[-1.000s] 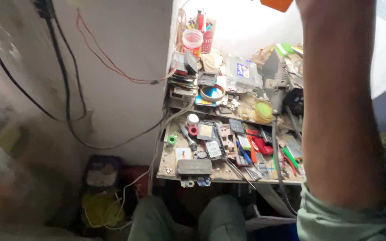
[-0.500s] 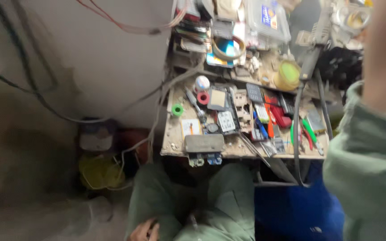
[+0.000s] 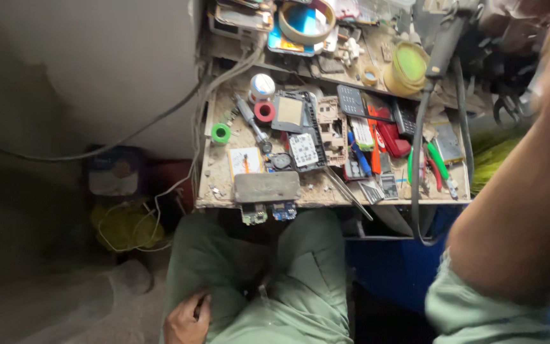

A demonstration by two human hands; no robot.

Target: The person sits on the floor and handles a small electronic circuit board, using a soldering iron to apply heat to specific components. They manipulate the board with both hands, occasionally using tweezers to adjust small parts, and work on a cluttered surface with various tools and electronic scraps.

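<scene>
Since the earlier frame the view had tipped further down, so that the left hand (image 3: 187,320) came more fully into sight at the bottom edge, and the raised right arm (image 3: 523,210) had swung in to fill the right side.

From my seat at the far end, I saw the left hand resting on the green trouser leg (image 3: 224,280), fingers curled loosely, closed on nothing. Left of the knee lay a tangle of yellow cord (image 3: 125,226) and a dark box (image 3: 112,175) on the dusty floor, well apart from the hand. Above the lap stood the workbench (image 3: 224,185), its wooden top gritty and scuffed. Nearest the hand, at the front edge, lay a flat grey metal block (image 3: 267,186) with two small circuit boards (image 3: 267,213) sticking out beneath it. Further back sat a green tape roll (image 3: 220,133) and a red tape roll (image 3: 264,111), both round, beside a screwdriver (image 3: 254,125). Toward the right lay a keypad phone (image 3: 354,100), a red tool handle (image 3: 392,137) and green-handled pliers (image 3: 439,163). A thick black cable (image 3: 417,153) hung over the edge. The right hand was out of view above the frame, so I could not tell its grip.
</scene>
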